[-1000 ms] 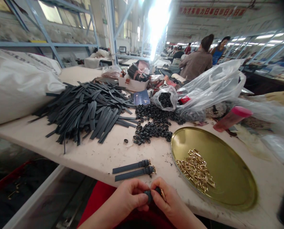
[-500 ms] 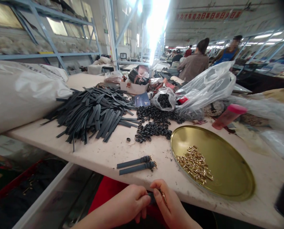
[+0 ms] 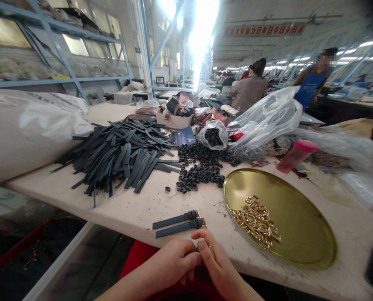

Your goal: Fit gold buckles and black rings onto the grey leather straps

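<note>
Close together at the table's front edge, my left hand (image 3: 177, 261) and my right hand (image 3: 216, 260) are closed around one dark strap with a gold buckle. My fingers cover most of it; a glint of gold shows by the right fingers. Just beyond them, two finished-looking dark straps (image 3: 177, 230) with gold buckles lie side by side. Farther back is a heap of small black strap loops (image 3: 199, 177), with a single loop (image 3: 167, 189) apart from it. To the right, a round gold tray (image 3: 302, 221) holds a pile of gold buckles (image 3: 257, 221).
A large heap of loose dark straps (image 3: 120, 154) covers the table's left part, beside a white sack (image 3: 26, 129). Behind the loops lie a bag of loops (image 3: 214, 137) and clear plastic (image 3: 268, 117). A pink-lidded bottle (image 3: 296, 156) leans behind the tray. Other people stand farther off.
My hands have moved slightly up and closer together, hiding more of the strap and buckle. The view has shifted a little. In the background, a person in a blue apron has moved right.
</note>
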A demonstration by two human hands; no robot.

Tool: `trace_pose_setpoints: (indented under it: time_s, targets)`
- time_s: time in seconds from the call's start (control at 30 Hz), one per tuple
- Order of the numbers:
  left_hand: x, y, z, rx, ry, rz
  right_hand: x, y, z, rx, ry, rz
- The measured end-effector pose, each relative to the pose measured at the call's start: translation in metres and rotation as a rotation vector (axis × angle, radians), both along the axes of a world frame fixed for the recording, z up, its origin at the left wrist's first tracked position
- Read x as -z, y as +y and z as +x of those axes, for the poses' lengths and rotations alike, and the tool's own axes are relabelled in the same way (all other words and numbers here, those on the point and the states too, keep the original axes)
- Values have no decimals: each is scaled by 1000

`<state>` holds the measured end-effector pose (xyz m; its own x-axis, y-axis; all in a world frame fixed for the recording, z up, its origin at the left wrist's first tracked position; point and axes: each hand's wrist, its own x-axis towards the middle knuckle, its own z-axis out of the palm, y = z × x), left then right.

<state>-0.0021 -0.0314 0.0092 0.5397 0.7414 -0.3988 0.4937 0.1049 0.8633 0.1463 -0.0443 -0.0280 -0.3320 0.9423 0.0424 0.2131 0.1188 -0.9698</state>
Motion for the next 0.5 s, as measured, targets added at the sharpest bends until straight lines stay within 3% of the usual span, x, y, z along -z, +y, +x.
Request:
trace_pose_setpoints:
  time_s: [0.1,0.17,0.3,0.5]
  targets:
    - [9,25,-5,-5,302,402,7,33,-1,149,-188,172]
    - [15,40,-11,-31,512,573,15,55,-2,235,-280,271]
    - [31,55,-17,-11,623,639,38,80,-4,302,-289,307]
    - [49,62,3,10,601,659,55,78,0,264,-324,288]
